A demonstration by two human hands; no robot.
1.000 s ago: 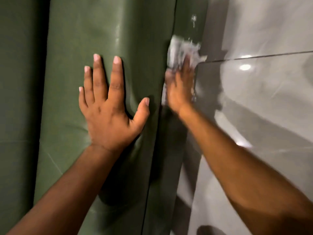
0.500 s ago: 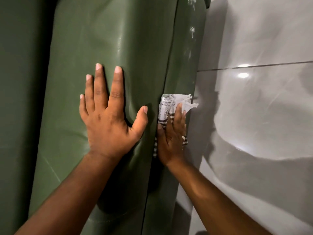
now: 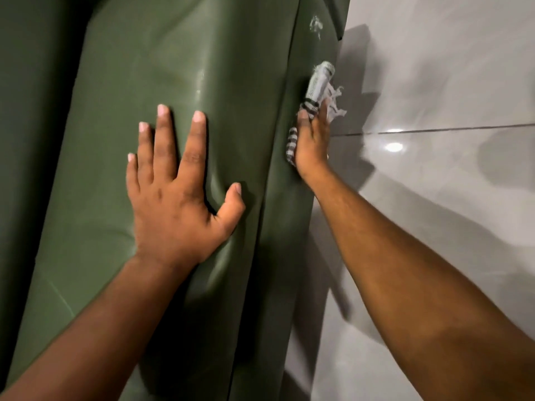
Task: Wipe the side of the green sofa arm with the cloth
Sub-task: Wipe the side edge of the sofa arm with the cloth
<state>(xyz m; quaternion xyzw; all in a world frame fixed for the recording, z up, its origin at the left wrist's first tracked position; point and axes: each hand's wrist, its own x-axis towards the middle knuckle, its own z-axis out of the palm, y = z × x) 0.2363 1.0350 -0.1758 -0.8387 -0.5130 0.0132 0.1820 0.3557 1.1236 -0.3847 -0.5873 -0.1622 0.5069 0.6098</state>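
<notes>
The green leather sofa arm (image 3: 179, 82) fills the left and middle of the head view. My left hand (image 3: 176, 198) lies flat on its top, fingers spread, pressing a dent into the leather. My right hand (image 3: 311, 143) presses a white cloth with dark stripes (image 3: 318, 85) against the arm's outer side panel (image 3: 292, 212). The cloth sticks out above my fingers, and a striped edge shows below my palm. A whitish smear (image 3: 316, 24) marks the side panel above the cloth.
Glossy grey floor tiles (image 3: 434, 198) lie to the right of the sofa, with a grout line (image 3: 448, 129) and a bright light reflection (image 3: 393, 146). The darker sofa seat (image 3: 29, 140) is at the far left.
My right hand slid the cloth down the side panel towards me, then back up away from me. My left hand stayed flat on the arm's top.
</notes>
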